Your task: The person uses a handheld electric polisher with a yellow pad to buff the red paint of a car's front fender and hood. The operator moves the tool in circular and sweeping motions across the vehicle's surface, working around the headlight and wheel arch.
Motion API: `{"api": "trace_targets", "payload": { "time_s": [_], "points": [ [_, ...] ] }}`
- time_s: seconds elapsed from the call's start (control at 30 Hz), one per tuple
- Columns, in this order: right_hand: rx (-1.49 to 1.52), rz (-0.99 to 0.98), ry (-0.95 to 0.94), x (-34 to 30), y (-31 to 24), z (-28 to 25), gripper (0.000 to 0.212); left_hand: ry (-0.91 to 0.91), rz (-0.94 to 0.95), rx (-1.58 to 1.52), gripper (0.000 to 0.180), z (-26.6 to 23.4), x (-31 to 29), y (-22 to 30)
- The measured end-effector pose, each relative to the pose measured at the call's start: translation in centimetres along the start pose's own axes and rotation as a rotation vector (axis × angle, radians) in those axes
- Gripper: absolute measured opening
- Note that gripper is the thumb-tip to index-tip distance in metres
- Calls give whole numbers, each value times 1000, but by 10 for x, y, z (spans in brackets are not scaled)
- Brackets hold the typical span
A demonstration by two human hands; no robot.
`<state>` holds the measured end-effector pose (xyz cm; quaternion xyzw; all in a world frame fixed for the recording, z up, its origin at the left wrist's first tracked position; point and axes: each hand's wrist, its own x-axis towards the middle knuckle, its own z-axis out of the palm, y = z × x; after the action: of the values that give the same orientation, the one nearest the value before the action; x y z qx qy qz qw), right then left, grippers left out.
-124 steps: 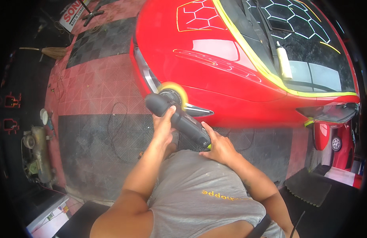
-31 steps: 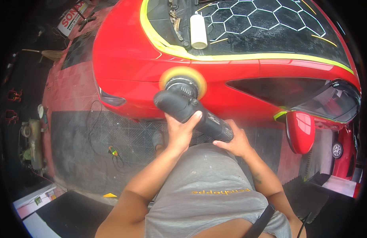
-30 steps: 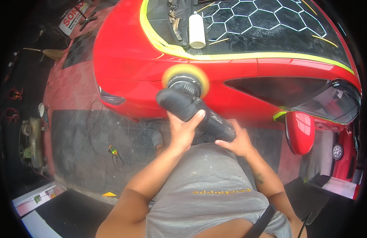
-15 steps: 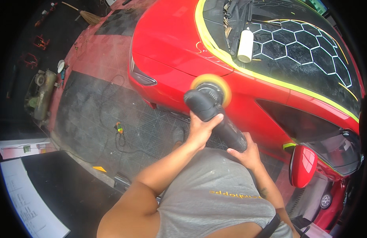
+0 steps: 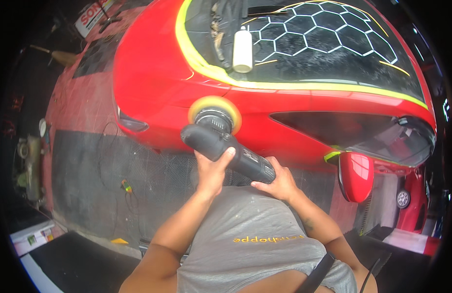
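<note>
Both my hands hold a black electric car polisher (image 5: 236,155) in front of me. My left hand (image 5: 212,172) wraps around the underside of its body near the head. My right hand (image 5: 279,181) grips the rear end of the handle. The round yellow foam pad (image 5: 201,104) is at the red front fender (image 5: 160,90) of a car, just below the hood seam. Its working face is turned away, so full contact cannot be seen. Yellow-green masking tape (image 5: 304,87) edges the windshield (image 5: 328,58), and a white bottle (image 5: 243,52) lies on the glass near its base.
A red side mirror (image 5: 356,176) sticks out at the right. Cords and an orange-green connector (image 5: 127,186) lie on the dark grid floor (image 5: 82,171) at the left. A broom (image 5: 62,57) and a car headlight unit (image 5: 29,166) are farther left.
My view has turned, so the car lies more level and farther left in the picture. The polisher stays at nearly the same fender area, with both hands still gripping it.
</note>
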<state>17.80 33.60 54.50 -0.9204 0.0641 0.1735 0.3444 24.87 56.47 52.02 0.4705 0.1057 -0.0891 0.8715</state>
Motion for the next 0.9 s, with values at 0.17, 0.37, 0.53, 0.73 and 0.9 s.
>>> {"api": "trace_targets", "payload": {
  "time_s": [0.17,0.37,0.53,0.73,0.9],
  "points": [
    [122,-39,204,-37,50,-24,84,-155,98,214,91,66,-12,-19],
    [280,-78,356,-61,95,-49,77,-261,189,425,86,148,-31,-15],
    [300,-104,280,-52,95,-52,78,-216,148,351,84,134,-28,-26],
    [279,-111,202,-39,101,-44,81,-108,172,355,84,124,-27,-33],
    [301,-117,330,-56,121,-70,77,-218,153,417,89,171,-38,-31]
  ]
}}
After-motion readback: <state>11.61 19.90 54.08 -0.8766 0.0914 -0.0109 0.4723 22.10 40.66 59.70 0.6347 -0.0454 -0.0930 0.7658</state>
